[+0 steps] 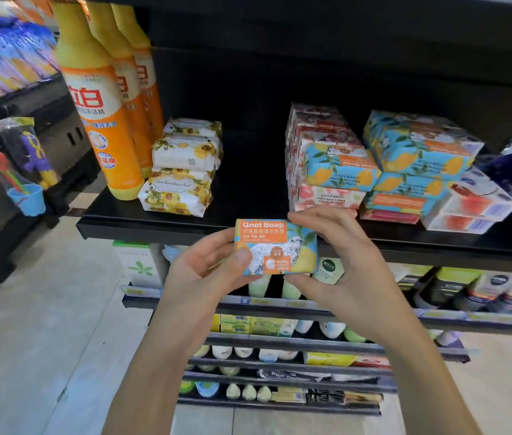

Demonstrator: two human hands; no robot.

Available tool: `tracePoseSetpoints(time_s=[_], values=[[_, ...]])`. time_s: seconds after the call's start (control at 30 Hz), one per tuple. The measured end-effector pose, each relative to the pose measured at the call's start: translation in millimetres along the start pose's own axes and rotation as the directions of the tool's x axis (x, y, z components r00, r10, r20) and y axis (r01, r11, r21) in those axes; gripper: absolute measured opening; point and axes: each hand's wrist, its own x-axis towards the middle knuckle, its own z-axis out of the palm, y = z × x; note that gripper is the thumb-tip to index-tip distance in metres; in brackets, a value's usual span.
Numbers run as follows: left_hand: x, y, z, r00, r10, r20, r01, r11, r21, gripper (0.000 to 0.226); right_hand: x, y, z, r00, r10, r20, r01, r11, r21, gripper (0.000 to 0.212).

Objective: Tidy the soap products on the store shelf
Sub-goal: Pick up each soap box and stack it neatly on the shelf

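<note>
Holding the Goat Soap box (276,246) just in front of the shelf (160,226) edge, you have both sets of fingers clamped on it. Your left hand (204,274) grips its left end with the thumb on the printed face, and your right hand (345,277) pinches its right end, top and bottom. Just beyond your right fingers sit stacked soap boxes (333,171). Beyond and left of your left fingers lie floral-wrapped soaps (182,174) beside orange bottles (104,114).

Packaged toys (25,150), blue cup (29,200)
</note>
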Motion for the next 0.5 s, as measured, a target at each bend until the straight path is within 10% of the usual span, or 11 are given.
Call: tracePoseSetpoints(time_s=[0.27,0.5], values=[[-9.4,-5.6,-0.8,0.999,-0.030,-0.029,0.029,0.999,-0.032,0.044,-23.5,-5.6,22.0,0.930,0.368,0.013,-0.313,0.773,0.552,0.069],[-12.6,-7.7,2.6,1.000,-0.029,-0.011,0.029,1.000,-0.002,0.042,-24.2,-8.2,24.2,0.871,0.490,0.011,-0.383,0.666,0.640,0.047]])
